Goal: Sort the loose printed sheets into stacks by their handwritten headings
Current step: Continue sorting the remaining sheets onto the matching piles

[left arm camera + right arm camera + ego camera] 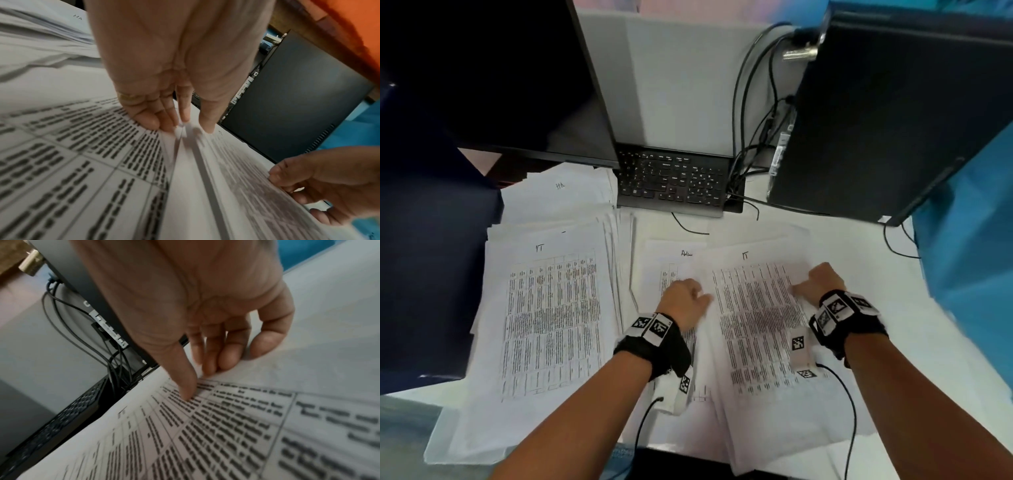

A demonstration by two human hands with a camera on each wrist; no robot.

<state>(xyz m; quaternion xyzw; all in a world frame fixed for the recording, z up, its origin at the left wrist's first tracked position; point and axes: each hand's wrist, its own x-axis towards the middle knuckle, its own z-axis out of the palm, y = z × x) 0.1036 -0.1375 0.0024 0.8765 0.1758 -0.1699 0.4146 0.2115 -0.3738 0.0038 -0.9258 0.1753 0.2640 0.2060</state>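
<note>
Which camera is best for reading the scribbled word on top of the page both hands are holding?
The head view: it shows the whole held sheet from above, with its handwritten heading, seemingly "IT". The left wrist view shows only a tiny, blurred mark near the sheet's far edge. The right wrist view shows the heading small, sideways and blurred, beyond the printed table.

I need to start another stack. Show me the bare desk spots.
Bare desk shows between the keyboard, the computer tower and the sheet headed IT under both hands, though a cable crosses it. More lies right of the right hand. The left side is crowded with stacks.
</note>
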